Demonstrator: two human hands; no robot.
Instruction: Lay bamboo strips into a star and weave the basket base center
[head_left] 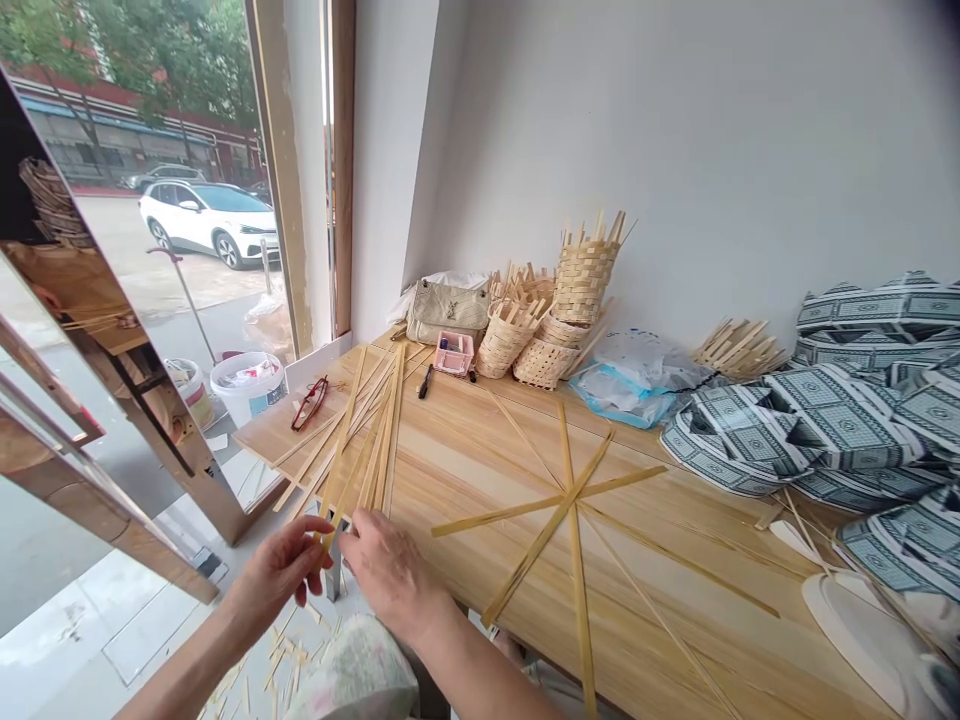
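At the table's near left edge, my left hand [296, 560] is closed in a pinch on the end of a thin bamboo strip [346, 482]. Close beside it, my right hand [390, 570] has its fingers curled in; what they hold, if anything, is hidden. Beyond both hands lies a loose bundle of long pale bamboo strips [385, 430], fanned over the left part of the table. To the right, several flat strips cross at one point, forming a star [574, 497] on the wooden tabletop [465, 460].
Woven baskets [583, 280] with upright strip ends stand at the back, near a beige bag [448, 312] and pink box [454, 353]. Red glasses [310, 403] and a black pen [425, 382] lie left. Patterned pieces [817, 420] pile up right. Strip scraps [277, 660] litter the floor.
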